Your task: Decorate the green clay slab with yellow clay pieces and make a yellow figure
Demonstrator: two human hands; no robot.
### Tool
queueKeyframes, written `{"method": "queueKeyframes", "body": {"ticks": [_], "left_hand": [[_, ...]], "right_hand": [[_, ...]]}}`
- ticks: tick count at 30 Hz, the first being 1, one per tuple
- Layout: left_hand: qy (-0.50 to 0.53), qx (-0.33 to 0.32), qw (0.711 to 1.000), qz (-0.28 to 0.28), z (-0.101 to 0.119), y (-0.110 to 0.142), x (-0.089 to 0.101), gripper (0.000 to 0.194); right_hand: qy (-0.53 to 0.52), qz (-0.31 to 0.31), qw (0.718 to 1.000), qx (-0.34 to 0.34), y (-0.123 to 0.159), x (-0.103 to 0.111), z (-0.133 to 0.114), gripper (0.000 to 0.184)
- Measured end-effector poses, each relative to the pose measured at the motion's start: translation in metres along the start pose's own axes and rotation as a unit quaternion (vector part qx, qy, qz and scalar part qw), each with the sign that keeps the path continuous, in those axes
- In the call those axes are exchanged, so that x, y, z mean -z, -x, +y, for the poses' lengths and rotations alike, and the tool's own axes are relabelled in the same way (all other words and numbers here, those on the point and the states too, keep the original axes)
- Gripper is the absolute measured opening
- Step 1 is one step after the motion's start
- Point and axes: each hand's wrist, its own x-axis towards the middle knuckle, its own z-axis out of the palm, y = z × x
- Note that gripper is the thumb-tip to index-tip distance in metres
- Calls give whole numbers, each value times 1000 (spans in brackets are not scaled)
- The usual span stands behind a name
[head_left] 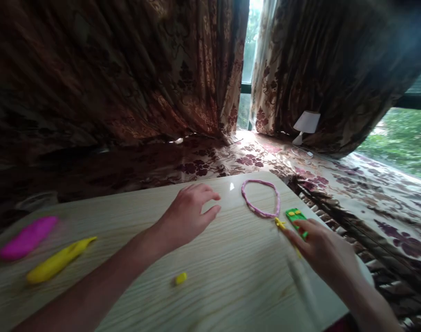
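My left hand (191, 210) hovers over the middle of the table, thumb and fingers apart and holding nothing. On the right, my right hand (326, 251) has its fingers closed at a thin yellow piece (280, 223), whose forked end shows past the fingertips; its exact kind is unclear. Partly under these fingers lies a green flat piece (293, 214) with yellow bits on top. Just beyond the yellow end rests a pink twisted ring (259, 214), like modelling clay. A small yellow lump (180, 278) sits nearer me, between the two hands.
Magenta (28, 237) and yellow (60, 262) elongated lumps, like modelling clay, lie at the left of the pale wooden table (231, 276). Behind it are a flowered cloth surface (210, 159), dark curtains (203, 92) and a white lamp (307, 122). The table's right edge is near my right hand.
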Motion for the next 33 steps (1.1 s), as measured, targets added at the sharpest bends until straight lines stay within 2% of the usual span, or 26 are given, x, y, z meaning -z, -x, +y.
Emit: {"method": "queueKeyframes", "body": {"ticks": [3,5,7,8,10,13,18,23,26,30,33], "left_hand": [[-16,71,997,-17,-9,59,43,15],[2,135,988,-69,-5,98,56,16],[19,173,978,-115,3,130,54,15],[25,185,974,-127,8,141,49,14],[27,197,974,-113,15,154,37,11],[42,197,977,-70,19,156,25,5],[61,211,976,2,1,141,35,6],[101,241,962,81,-18,127,44,6],[143,254,952,93,-19,126,37,5],[217,280,929,112,-15,133,28,10],[223,302,920,115,-14,137,26,17]], "right_hand": [[-41,35,997,46,7,13,0,35],[-107,31,988,103,14,16,-19,33],[-186,-10,966,182,22,14,-54,25],[-220,-64,946,228,26,12,-75,20],[-264,-156,912,272,31,6,-117,16],[-303,-207,883,294,23,-2,-160,15],[-360,-259,835,326,-12,-3,-188,20],[-439,-271,806,291,-23,-9,-202,31],[-477,-277,792,262,-14,-18,-203,30],[-539,-291,759,221,-4,-20,-201,24],[-546,-277,757,228,-2,-16,-201,21]]}}
